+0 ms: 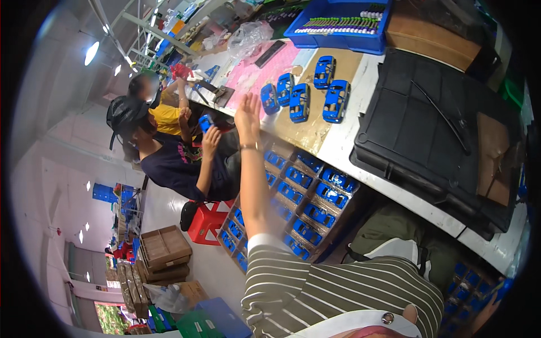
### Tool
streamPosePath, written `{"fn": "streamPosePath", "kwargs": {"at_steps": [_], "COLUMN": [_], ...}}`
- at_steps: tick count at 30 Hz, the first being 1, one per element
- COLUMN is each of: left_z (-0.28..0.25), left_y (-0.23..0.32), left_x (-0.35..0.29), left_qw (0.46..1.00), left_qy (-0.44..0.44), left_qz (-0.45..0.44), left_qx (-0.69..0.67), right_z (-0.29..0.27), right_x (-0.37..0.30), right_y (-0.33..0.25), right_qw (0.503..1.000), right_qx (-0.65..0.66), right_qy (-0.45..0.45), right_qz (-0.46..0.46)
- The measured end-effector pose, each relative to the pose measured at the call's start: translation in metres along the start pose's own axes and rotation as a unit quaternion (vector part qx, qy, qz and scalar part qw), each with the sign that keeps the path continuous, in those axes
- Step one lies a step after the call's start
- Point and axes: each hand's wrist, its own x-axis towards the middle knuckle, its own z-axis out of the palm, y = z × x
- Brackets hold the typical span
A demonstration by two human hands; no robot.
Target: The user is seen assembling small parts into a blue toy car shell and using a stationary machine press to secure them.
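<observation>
My left hand point(248, 117) reaches over the near edge of the workbench with its fingers stretched out and nothing visible in it. Just beyond its fingers stands the nearest blue toy car point(270, 99); whether they touch I cannot tell. Several more blue toy cars, one of them in front point(299, 103), are grouped on a brown sheet point(307, 132) to its right. Below my forearm, a divided carton point(338, 217) holds rows of blue toy cars. At the lower right rim, a dim skin-coloured patch may be my right hand point(486, 315); its fingers do not show.
A large black plastic crate point(417, 129) lies on the bench at right, with a blue tray point(338, 39) of small parts behind it. A co-worker point(180, 163) at left holds a blue piece; another person sits beyond. A red stool point(207, 224) and stacked cartons point(164, 248) stand on the floor.
</observation>
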Motion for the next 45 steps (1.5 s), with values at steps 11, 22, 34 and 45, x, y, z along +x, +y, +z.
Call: {"fn": "streamPosePath", "kwargs": {"at_steps": [11,22,34,45], "left_z": [0.201,0.307,0.291,0.284], "left_y": [-0.104,-0.161,-0.162,-0.167], "left_x": [-0.422,-0.482,-0.453,-0.445], "left_qw": [0.803,0.745,0.702,0.687], "left_qy": [-0.575,-0.635,-0.669,-0.672], "left_qz": [-0.096,-0.198,-0.243,-0.271], "left_qx": [0.125,-0.051,0.025,0.057], "right_z": [0.033,0.017,0.081,0.092], "right_x": [-0.048,-0.014,0.326,0.373], "right_y": [-0.164,-0.176,-0.222,-0.179], "right_qw": [0.982,0.900,0.754,0.817], "right_qx": [0.073,-0.084,-0.566,-0.402], "right_qy": [-0.151,-0.220,-0.090,-0.217], "right_qz": [-0.087,-0.366,-0.323,-0.352]}}
